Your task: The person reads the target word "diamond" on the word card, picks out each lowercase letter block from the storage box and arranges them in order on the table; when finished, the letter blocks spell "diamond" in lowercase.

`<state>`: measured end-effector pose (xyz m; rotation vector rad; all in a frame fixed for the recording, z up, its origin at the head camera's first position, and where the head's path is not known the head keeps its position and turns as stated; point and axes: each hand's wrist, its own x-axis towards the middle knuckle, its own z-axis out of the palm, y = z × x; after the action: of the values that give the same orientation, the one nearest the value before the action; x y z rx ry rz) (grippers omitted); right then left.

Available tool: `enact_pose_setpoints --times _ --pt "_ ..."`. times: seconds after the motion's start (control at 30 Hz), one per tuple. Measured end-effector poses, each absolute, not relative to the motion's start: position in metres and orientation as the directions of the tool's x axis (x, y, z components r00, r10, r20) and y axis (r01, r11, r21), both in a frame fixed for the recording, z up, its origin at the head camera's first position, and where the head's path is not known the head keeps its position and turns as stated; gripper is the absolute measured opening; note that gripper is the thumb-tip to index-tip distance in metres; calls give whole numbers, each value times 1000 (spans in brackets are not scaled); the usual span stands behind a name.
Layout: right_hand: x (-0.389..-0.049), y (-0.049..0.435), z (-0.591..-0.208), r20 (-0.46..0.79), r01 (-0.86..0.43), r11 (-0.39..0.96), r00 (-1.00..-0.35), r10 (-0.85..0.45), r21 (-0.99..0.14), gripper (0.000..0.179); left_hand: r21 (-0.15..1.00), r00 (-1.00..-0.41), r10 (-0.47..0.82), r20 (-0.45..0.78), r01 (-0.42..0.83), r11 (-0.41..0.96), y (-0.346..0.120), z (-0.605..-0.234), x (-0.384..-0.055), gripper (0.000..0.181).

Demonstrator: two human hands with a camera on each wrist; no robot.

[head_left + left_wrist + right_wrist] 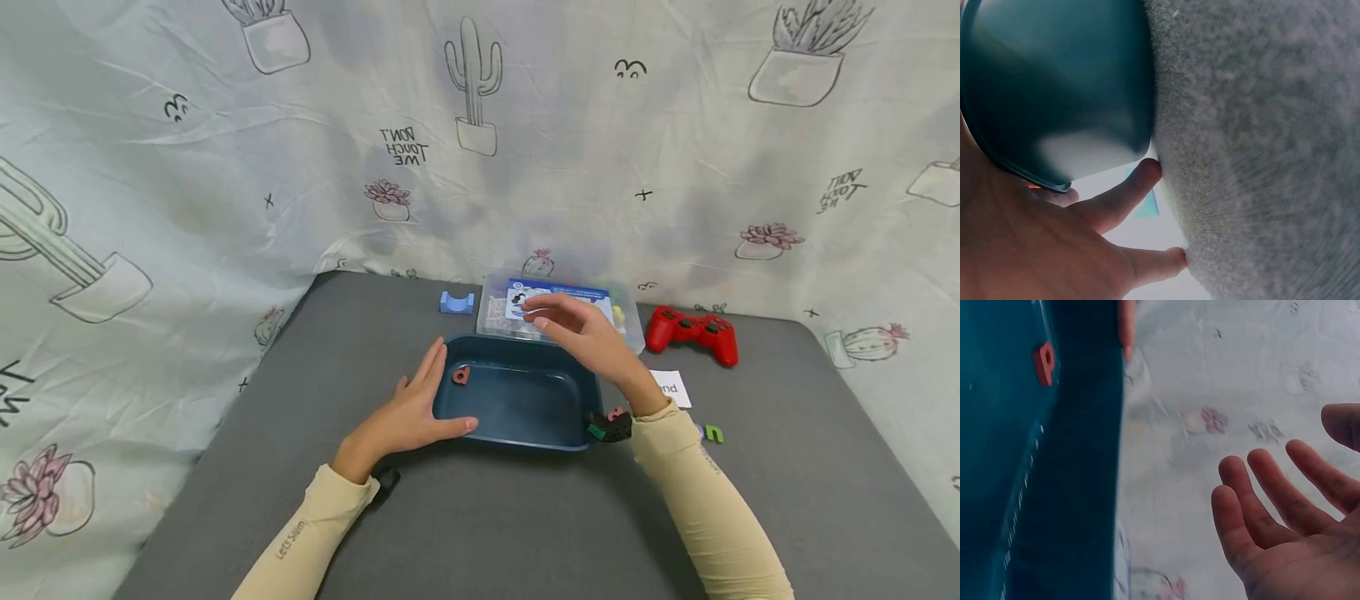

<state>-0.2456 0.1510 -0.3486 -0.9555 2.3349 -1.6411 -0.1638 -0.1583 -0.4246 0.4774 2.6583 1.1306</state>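
Observation:
A dark blue rectangular tub (517, 443) sits on the grey table, with a small red toy letter (461, 376) lying inside near its left wall. My left hand (408, 412) rests against the tub's left side. Its fingers are extended along the outer wall, and the thumb lies over the front rim. In the left wrist view, straight fingers (1119, 197) spread beside the tub's outside. Over the tub's back right corner hovers my right hand (585, 333), loosely bent and holding nothing. The right wrist view shows its relaxed fingers (1272, 519) apart from the tub wall.
Behind the tub stands a clear plastic case (491, 317) with a blue-and-white label. A blue cradle-shaped piece (457, 303) is left of it. To the right lie a red game controller (692, 333), a white word card (672, 388) and a green letter (713, 433). A patterned cloth (570, 150) hangs behind.

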Motion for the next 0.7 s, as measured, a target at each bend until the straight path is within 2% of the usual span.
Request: enact_pose_setpoints --times 0.27,0.47,0.57,0.7 --pt "-260 107 -364 117 -398 232 -681 -723 -888 38 740 -921 383 -64 214 637 -159 -427 -164 127" --pt "-269 81 -380 -39 -426 307 -531 -846 -851 42 748 -920 387 -63 213 628 -160 -426 -165 124" --pt "-273 71 -389 -91 -463 333 -469 -878 -822 43 743 -918 391 -62 219 633 -160 -426 -165 124" --pt "-275 62 -396 -138 -486 355 -426 -894 -798 42 741 -917 394 -66 220 635 -162 -427 -165 123"
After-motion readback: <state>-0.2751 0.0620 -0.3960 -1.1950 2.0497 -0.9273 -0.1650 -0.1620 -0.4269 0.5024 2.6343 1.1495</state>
